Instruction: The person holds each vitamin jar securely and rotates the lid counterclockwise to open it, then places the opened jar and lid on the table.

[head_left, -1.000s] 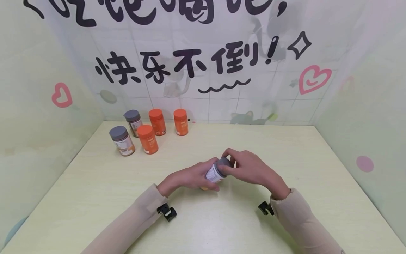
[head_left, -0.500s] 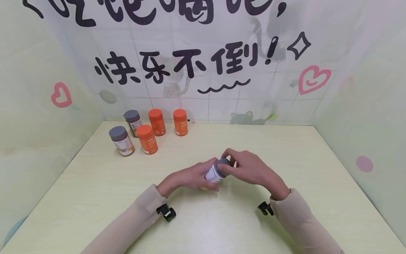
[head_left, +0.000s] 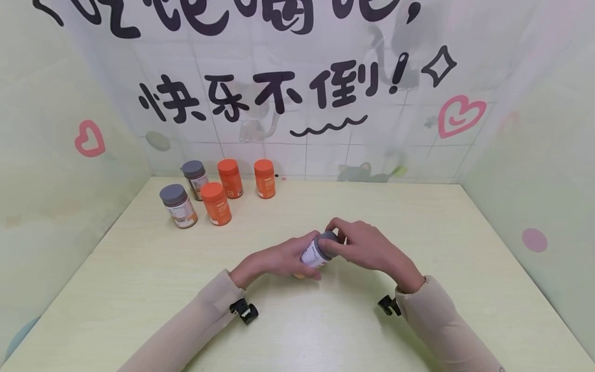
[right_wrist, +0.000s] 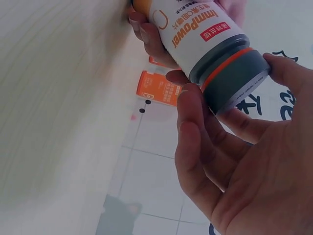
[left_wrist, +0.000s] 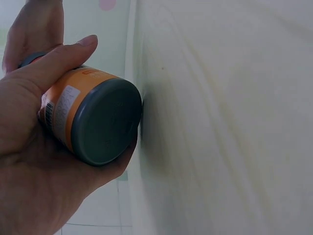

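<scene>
A supplement bottle (head_left: 313, 256) with a white and orange label and a grey lid (right_wrist: 234, 78) leans to the right over the middle of the table. My left hand (head_left: 289, 257) grips its body, thumb on the near side. Its dark base (left_wrist: 107, 122) faces the left wrist camera, close to the tabletop. My right hand (head_left: 367, 245) holds the lid between thumb and fingers. In the right wrist view an orange ring shows around the lid, which sits on the bottle's neck.
At the back left stand two grey-lidded bottles (head_left: 181, 213) and three orange bottles (head_left: 218, 209), all upright on the pale table (head_left: 153, 289). Printed wall sheets enclose the table at the back and both sides. A black clip (head_left: 244, 311) is on the left sleeve.
</scene>
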A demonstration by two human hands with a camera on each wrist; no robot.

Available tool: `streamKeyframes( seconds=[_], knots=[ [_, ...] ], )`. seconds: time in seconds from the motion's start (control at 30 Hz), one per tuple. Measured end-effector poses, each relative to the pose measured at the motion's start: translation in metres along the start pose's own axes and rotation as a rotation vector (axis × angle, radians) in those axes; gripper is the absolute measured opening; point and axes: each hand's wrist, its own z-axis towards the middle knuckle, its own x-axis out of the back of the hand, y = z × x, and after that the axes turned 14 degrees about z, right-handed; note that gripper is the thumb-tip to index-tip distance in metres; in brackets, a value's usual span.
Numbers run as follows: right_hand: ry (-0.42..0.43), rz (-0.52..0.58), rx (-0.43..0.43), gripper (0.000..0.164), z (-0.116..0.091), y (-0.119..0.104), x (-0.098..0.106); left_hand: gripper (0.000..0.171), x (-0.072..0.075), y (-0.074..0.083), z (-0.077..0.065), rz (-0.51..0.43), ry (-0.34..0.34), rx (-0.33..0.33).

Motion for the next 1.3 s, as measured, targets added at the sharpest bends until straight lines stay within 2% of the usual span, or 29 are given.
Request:
streamKeyframes(
  seconds=[0.57, 1.1, 1.3],
  knots=[
    [-0.008, -0.01, 0.018, 0.029, 0.0003, 0.0015, -0.0003, 0.061, 0.0003, -0.0006, -0.0001, 0.001, 0.002, 0.005],
    [-0.036, 0.045, -0.007, 0.031, 0.0, 0.0016, -0.0017, 0.062, -0.0011, -0.0014, -0.0016, 0.001, 0.003, 0.012],
    [-0.025, 0.013, -0.004, 0.031, 0.0004, -0.0005, -0.0017, 0.063, 0.0002, 0.0002, -0.0008, 0.016, 0.0, 0.01]
  ],
)
